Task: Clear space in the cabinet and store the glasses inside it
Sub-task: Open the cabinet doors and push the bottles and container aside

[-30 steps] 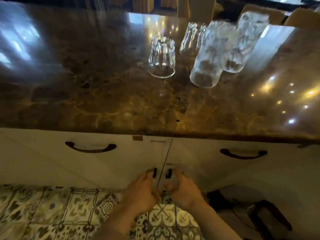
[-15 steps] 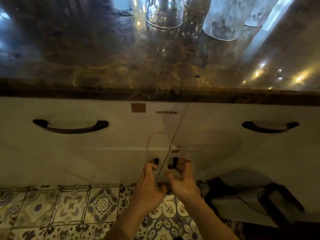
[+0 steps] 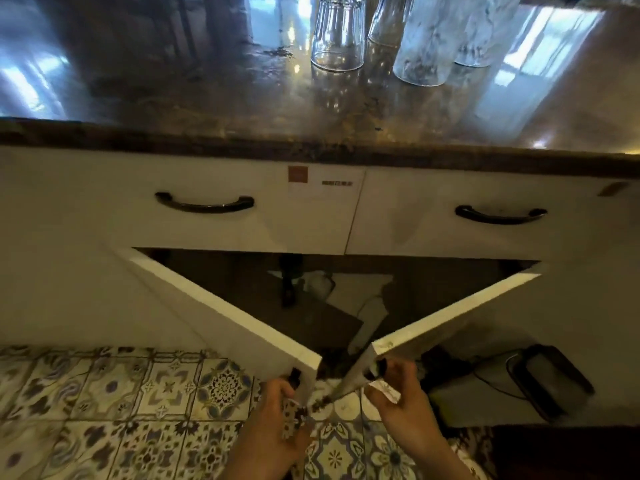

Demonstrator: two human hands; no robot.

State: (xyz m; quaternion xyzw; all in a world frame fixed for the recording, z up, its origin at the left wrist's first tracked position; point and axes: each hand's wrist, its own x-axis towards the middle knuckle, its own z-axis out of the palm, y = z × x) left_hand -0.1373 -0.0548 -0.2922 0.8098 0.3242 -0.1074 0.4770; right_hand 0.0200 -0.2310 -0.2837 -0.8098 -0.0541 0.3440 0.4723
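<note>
Several clear glasses stand upside down on the dark marble counter (image 3: 173, 81): a short ribbed glass (image 3: 337, 36) and a tall frosted glass (image 3: 429, 39) are nearest. Below the counter, the two white cabinet doors are swung partly outward. My left hand (image 3: 277, 420) grips the dark handle of the left door (image 3: 225, 317). My right hand (image 3: 405, 400) grips the handle of the right door (image 3: 450, 313). Between the doors the dim cabinet interior (image 3: 329, 299) shows a dark board and some pale items, hard to make out.
Two white drawers with black handles (image 3: 204, 204) (image 3: 500, 216) sit above the open doors. Patterned floor tiles (image 3: 114, 410) spread at lower left. A dark-framed object with a cable (image 3: 550, 382) lies on the floor at right.
Both cabinet doors, shut a second ago, have swung outward with my hands on their handles. The view has dropped lower and closer to the cabinet.
</note>
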